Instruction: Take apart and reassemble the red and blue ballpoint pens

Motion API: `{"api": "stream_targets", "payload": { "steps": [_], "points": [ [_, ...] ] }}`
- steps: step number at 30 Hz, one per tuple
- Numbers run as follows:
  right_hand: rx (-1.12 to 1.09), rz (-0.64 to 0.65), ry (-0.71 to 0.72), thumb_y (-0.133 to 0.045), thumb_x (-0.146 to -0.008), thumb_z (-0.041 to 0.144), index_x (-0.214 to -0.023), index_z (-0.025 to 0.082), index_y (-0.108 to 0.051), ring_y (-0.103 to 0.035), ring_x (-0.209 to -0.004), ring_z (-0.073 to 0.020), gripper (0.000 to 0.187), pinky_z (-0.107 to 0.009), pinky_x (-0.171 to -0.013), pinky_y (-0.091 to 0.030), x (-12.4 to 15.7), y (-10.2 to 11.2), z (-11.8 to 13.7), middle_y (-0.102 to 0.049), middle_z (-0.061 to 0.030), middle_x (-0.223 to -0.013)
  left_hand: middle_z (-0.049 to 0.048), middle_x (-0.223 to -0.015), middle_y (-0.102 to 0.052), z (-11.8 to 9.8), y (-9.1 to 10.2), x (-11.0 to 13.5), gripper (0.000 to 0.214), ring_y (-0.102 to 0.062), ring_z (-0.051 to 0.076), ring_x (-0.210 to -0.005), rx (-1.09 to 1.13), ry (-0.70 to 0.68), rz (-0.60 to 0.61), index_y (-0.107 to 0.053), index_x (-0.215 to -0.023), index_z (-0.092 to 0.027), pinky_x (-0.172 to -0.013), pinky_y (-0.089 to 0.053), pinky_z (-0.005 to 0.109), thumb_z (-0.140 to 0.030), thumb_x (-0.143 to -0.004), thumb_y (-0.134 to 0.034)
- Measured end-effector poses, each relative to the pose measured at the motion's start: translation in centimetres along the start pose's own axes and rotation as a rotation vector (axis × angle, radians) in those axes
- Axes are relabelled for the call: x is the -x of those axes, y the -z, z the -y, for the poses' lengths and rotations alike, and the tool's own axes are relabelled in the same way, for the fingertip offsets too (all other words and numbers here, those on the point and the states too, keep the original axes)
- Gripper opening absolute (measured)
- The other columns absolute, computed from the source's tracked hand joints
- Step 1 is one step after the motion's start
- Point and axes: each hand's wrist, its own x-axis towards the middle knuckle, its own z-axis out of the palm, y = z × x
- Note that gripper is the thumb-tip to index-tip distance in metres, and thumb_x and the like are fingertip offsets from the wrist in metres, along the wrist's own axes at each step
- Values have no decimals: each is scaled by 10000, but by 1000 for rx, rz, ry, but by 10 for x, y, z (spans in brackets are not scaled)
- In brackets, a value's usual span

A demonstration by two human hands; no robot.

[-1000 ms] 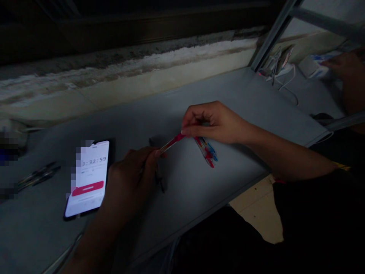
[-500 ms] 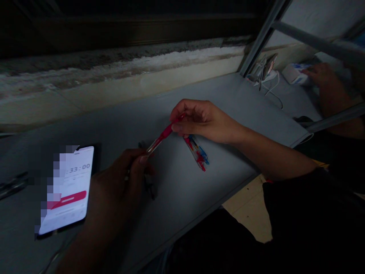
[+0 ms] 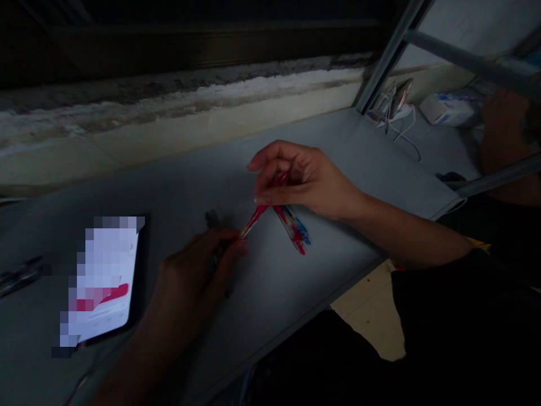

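Observation:
A red pen (image 3: 252,221) with a clear barrel slants between my two hands above the table. My left hand (image 3: 203,265) pinches its clear end between thumb and fingers. Around its red part, the thumb and curled fingers of my right hand (image 3: 291,177) are closed, with the index finger lifted away. Below my right hand lie another red pen (image 3: 296,239) and a blue pen (image 3: 302,230), their upper ends hidden by the hand. A dark pen (image 3: 211,219) on the table is mostly covered by my left hand.
A lit phone (image 3: 105,316), partly pixelated, lies left of my left hand. Dark pens (image 3: 19,276) are at the left edge. Beyond a metal frame (image 3: 386,56) are a white cable (image 3: 408,127), a white box (image 3: 450,110) and another person's arm (image 3: 505,135).
My left hand has moved right along with the red pen, sliding it further into my right hand. My right index finger has lifted. The other person's hand has drawn back from the box.

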Motion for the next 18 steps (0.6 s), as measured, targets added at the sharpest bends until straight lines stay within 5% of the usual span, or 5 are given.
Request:
{"api": "stream_targets", "payload": {
  "steps": [18],
  "points": [
    [-59, -359, 76, -824, -821, 411, -998, 234, -596, -703, -985, -166, 339, -211, -664, -545, 2, -2, 13, -744, -22, -1015, 35, -928, -771, 4, 2, 1, 209, -736, 193, -774, -3, -35, 7, -659, -1126, -239, -715, -572, 298, -376, -1033, -531]
  ]
}}
